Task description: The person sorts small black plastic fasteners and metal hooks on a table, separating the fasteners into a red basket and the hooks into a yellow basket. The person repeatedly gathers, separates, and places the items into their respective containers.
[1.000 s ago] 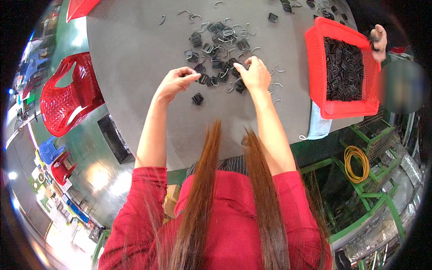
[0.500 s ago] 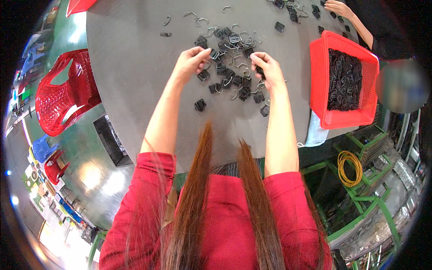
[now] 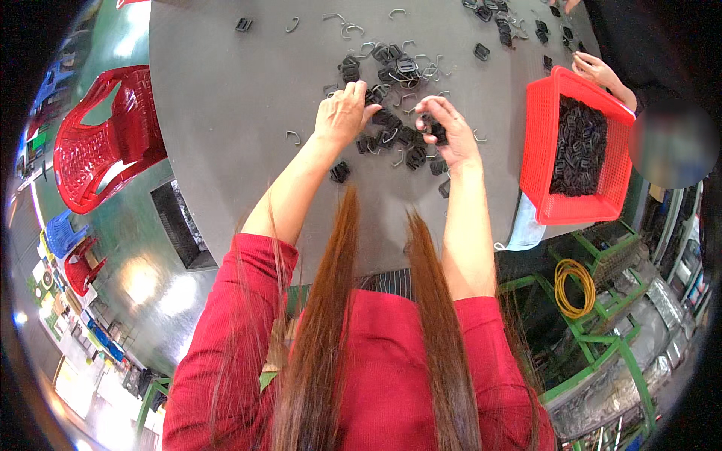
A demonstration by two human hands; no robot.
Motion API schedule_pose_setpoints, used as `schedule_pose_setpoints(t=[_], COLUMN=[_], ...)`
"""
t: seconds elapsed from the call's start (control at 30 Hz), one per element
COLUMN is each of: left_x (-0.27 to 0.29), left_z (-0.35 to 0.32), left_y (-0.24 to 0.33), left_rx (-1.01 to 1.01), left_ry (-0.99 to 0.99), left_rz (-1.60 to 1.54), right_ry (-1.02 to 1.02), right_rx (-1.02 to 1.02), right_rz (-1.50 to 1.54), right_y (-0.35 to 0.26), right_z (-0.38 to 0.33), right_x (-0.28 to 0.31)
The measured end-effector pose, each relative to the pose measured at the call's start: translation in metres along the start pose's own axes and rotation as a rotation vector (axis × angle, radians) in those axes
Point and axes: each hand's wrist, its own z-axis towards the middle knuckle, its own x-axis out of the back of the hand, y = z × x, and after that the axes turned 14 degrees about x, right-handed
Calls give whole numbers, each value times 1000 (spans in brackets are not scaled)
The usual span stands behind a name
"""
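Note:
A loose pile of black plastic buckles point(image 3: 407, 69) and bent metal wire hooks point(image 3: 430, 69) lies on the grey table. My left hand point(image 3: 342, 114) is over the left side of the pile, its thumb apart from the fingers and its fingertips among the buckles; nothing shows in its grip. At the pile's right side, my right hand point(image 3: 453, 134) curls around black buckles point(image 3: 435, 130); how many is hidden. A single buckle point(image 3: 340, 172) rests below my left hand. Left of that hand is one wire hook point(image 3: 292, 137).
A red plastic basket point(image 3: 532, 143) full of black buckles stands at the right table edge, a light blue face mask point(image 3: 526, 224) beside it. Another person's hand point(image 3: 602, 74) is behind the basket, near more buckles. A red chair point(image 3: 113, 143) stands left of the grey table point(image 3: 218, 150).
My left hand has moved right, its thumb now apart from the fingers. A buckle now lies farther left and a wire hook lies beside my left forearm. The other person's hand is nearer the basket.

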Motion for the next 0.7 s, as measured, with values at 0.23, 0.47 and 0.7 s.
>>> schedule_pose_setpoints(t=[0.23,0.47,0.7], left_x=[30,77,32], left_z=[19,7,11], left_y=[-42,-89,-64], left_rx=[24,670,448], left_ry=[-33,-460,-266], left_rz=[-334,-1717,-408], right_ry=[-144,-262,-441], right_rx=[162,-8,-158], right_rz=[-1526,-1030,170], right_y=[23,26,-6], right_z=[16,17,-1], right_x=[-69,-47,-42])
